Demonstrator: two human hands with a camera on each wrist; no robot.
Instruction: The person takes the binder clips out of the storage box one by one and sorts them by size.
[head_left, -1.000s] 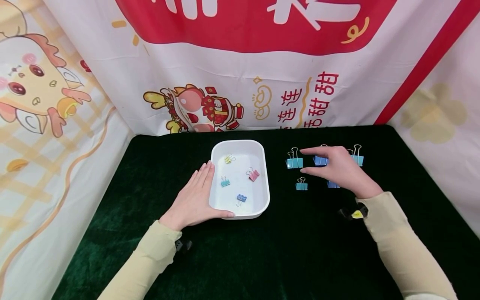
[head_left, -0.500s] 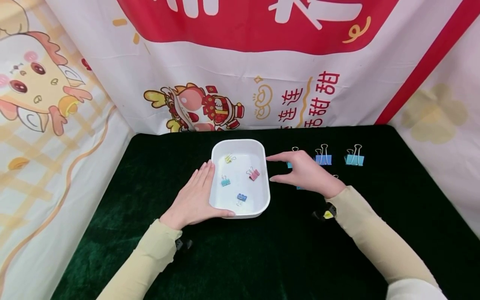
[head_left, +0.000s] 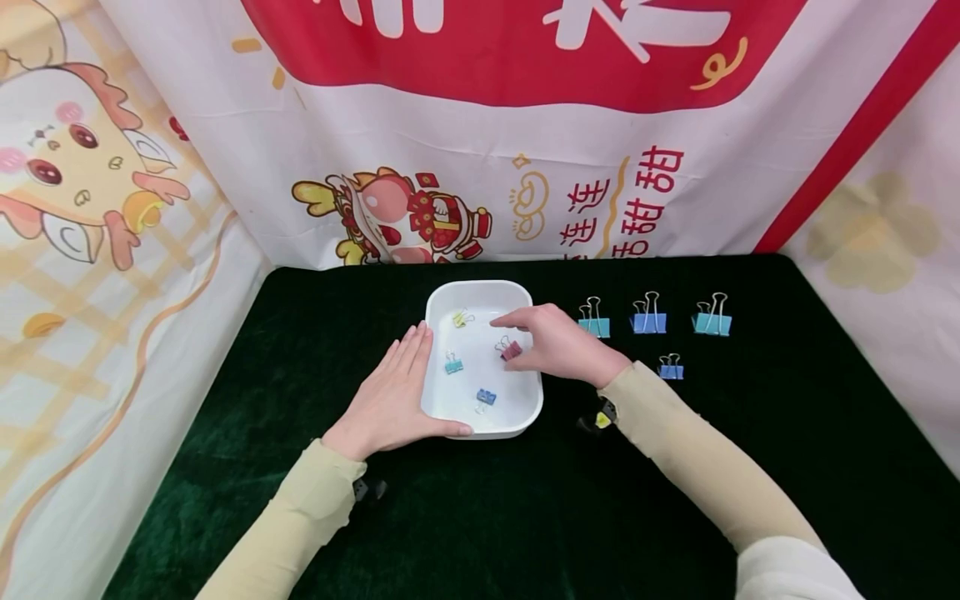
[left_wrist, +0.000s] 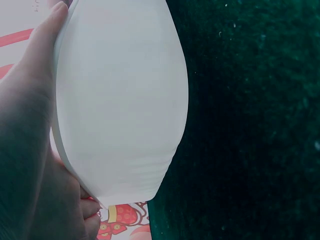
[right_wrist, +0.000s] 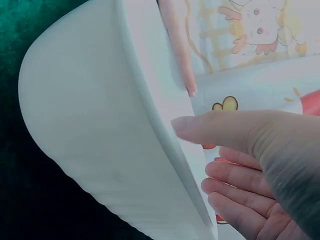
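Note:
A white plastic tray [head_left: 513, 417] holds small binder clips: a yellow binder clip [head_left: 460, 320], a pink binder clip [head_left: 511, 349], a teal binder clip [head_left: 453, 365] and a blue binder clip [head_left: 486, 397]. My left hand [head_left: 386, 404] rests on the tray's left rim, fingers straight and thumb along the near edge. Above the tray's right side, my right hand [head_left: 555, 343] has thumb and fingers apart, nothing between them. In the head view its thumb tip overlaps the pink clip; whether it touches cannot be told. The right wrist view shows the hand [right_wrist: 240, 165] over the rim.
Right of the tray lie larger binder clips: a teal one [head_left: 595, 327], a blue one [head_left: 649, 322] and another teal one [head_left: 712, 323]. A smaller blue binder clip [head_left: 671, 372] lies nearer. Dark green cloth [head_left: 555, 508] covers the table; a printed curtain [head_left: 405, 125] hangs behind.
My right hand has moved left from above the larger clips, past the tray's right rim, to over the tray. My left hand has stayed on the rim.

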